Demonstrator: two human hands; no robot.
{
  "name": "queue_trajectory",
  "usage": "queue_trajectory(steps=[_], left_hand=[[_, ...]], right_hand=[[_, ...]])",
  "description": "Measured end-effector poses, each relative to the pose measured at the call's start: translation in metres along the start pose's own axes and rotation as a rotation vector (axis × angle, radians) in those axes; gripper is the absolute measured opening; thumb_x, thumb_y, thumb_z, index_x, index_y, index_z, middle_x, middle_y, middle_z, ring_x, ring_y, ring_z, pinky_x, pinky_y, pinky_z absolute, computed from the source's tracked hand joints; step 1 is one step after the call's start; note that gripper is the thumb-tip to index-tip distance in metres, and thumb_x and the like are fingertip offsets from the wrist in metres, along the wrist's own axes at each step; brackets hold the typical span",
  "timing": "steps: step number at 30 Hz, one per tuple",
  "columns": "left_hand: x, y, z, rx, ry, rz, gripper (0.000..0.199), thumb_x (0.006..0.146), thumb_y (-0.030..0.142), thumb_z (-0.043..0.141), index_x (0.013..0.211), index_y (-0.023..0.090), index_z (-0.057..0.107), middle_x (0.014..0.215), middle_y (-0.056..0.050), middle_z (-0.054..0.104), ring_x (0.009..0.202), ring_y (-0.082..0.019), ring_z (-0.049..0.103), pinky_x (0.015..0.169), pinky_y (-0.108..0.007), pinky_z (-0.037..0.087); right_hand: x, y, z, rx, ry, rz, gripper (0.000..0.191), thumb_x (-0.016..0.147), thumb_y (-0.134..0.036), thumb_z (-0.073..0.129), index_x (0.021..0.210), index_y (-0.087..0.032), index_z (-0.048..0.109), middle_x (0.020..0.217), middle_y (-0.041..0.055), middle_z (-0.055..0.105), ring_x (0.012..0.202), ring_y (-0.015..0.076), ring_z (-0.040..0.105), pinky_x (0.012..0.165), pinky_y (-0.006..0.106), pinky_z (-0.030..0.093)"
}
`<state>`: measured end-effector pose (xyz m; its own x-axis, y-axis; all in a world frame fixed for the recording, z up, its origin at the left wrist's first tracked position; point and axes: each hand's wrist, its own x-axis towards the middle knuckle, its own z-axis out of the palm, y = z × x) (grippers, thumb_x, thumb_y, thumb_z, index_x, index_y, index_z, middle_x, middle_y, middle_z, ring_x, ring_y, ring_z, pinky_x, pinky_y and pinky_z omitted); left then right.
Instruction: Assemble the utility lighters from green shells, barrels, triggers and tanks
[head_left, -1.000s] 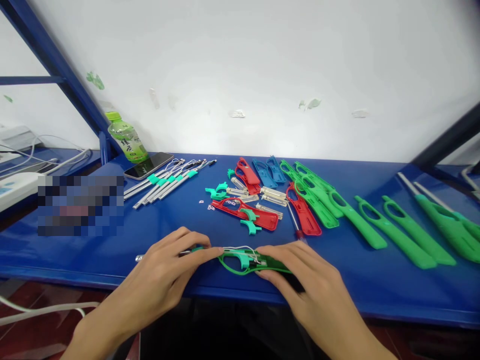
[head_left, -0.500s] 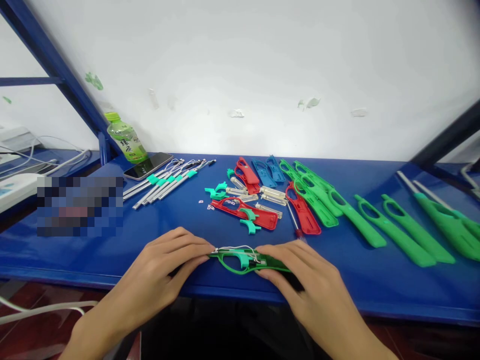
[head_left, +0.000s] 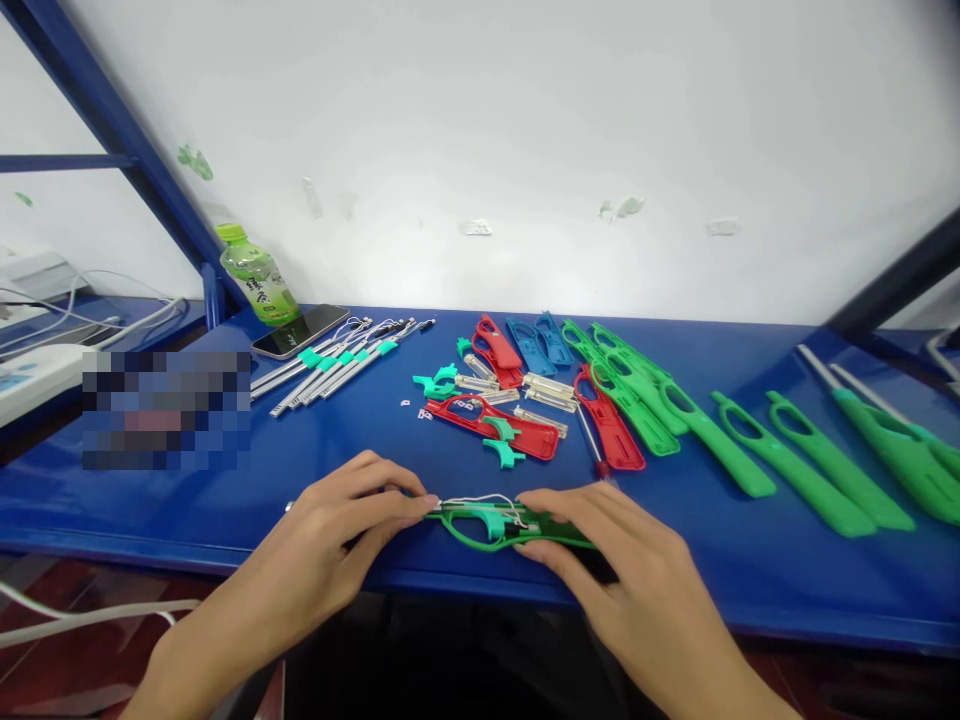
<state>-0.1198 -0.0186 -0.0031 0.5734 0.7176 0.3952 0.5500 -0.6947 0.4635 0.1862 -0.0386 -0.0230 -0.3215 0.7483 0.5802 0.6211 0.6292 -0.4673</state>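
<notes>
Near the table's front edge lies a green lighter shell [head_left: 466, 541], open side up, with a teal trigger [head_left: 493, 522] and a white wire inside it. My left hand [head_left: 337, 530] pinches the shell's narrow left end, where a metal rod meets it; the rod's tip pokes out left of the hand. Around the wider right end, the fingers of my right hand [head_left: 615, 540] are closed, hiding most of that part. Just behind are a red shell [head_left: 536, 438] and loose teal triggers [head_left: 504, 454].
Metal rods with teal tape [head_left: 330, 370] lie at the back left, by a phone [head_left: 300, 332] and a green bottle [head_left: 259, 275]. Clear fuel tanks [head_left: 547, 392], blue shells [head_left: 531, 345] and a red shell [head_left: 611, 425] sit mid-table. Several green shells [head_left: 795, 470] spread to the right.
Both hands still hold the green shell. The whole view has shifted slightly, and the rod's tip now shows left of my left hand.
</notes>
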Motion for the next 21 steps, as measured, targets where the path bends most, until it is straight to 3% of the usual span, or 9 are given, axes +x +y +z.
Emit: queue_trajectory(steps=[9, 21], left_hand=[[-0.0020, 0.0042, 0.0007, -0.031, -0.005, -0.094, 0.028, 0.115, 0.015, 0.057, 0.123, 0.031, 0.078, 0.121, 0.000, 0.075, 0.111, -0.014, 0.068, 0.098, -0.022, 0.056], [-0.0024, 0.0034, -0.0002, -0.032, -0.014, -0.086, 0.030, 0.115, 0.015, 0.056, 0.124, 0.033, 0.079, 0.121, 0.001, 0.073, 0.110, -0.012, 0.070, 0.095, -0.020, 0.055]], right_hand=[[0.0001, 0.0007, -0.0009, 0.035, -0.054, 0.070, 0.014, 0.112, -0.034, 0.069, 0.125, -0.037, 0.072, 0.108, -0.0052, 0.081, 0.093, 0.0198, 0.077, 0.084, 0.032, 0.060], [0.0025, -0.0008, -0.0025, 0.066, -0.074, 0.089, 0.022, 0.107, -0.023, 0.074, 0.123, -0.038, 0.071, 0.107, -0.0073, 0.080, 0.093, 0.0189, 0.076, 0.084, 0.032, 0.059]])
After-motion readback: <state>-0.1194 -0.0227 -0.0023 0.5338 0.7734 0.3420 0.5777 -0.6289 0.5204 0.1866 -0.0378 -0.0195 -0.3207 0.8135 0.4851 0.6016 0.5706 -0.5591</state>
